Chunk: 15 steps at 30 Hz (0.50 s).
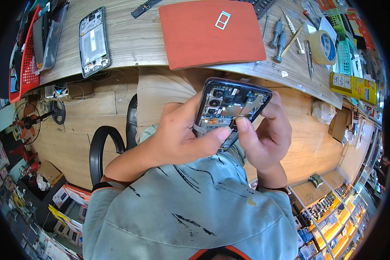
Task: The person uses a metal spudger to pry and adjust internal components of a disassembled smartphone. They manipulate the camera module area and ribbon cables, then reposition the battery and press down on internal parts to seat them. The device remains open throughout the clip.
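Observation:
Above my lap, just in front of the table edge, I hold an opened smartphone (247, 104) tilted in both hands. Its back cover is off, and the camera modules, circuit board and part of the battery show. My left hand (177, 134) is closed round the phone's left side, its thumb lying over the lower battery area. From the other side my right hand (268, 136) grips the phone, with the thumb tip pressed on the middle, near the lower edge of the board. Most fingers of both hands are hidden behind the phone. Whether a small part sits under the right thumb, I cannot tell.
On the table lie a red mat (203, 43) with a SIM tray (222, 20), a phone frame (94, 43), screwdrivers (280, 47), tweezers (310, 60) and a tape roll (321, 47). A red basket (29, 65) stands left, a yellow can (355, 87) right. A chair armrest (100, 147) is beside me.

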Each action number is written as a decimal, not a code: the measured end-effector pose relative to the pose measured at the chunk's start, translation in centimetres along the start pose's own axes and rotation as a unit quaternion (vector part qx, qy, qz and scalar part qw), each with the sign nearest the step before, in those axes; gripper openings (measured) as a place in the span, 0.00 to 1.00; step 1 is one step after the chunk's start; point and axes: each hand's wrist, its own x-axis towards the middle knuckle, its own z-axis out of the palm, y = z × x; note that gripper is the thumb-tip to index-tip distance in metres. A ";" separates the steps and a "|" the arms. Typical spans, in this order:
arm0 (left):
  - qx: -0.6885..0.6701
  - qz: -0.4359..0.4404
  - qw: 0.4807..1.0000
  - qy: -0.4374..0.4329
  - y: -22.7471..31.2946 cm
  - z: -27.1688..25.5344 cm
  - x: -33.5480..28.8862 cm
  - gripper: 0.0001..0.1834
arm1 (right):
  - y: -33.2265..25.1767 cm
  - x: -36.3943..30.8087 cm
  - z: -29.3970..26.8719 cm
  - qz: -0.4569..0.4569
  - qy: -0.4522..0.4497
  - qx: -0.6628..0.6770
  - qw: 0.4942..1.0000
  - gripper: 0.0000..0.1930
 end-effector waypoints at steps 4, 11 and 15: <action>-0.035 -0.014 0.999 -0.034 -0.2 -0.5 0.1 0.27 | 0.5 -0.1 0.1 0.007 0.007 0.010 1.000 0.16; -0.046 -0.049 0.996 -0.051 0.3 -0.5 0.4 0.26 | 0.5 -0.2 0.2 0.027 0.015 0.019 0.999 0.15; -0.037 -0.068 0.995 -0.060 0.4 -0.6 0.2 0.26 | 0.6 -0.4 0.1 0.051 0.009 0.024 0.998 0.15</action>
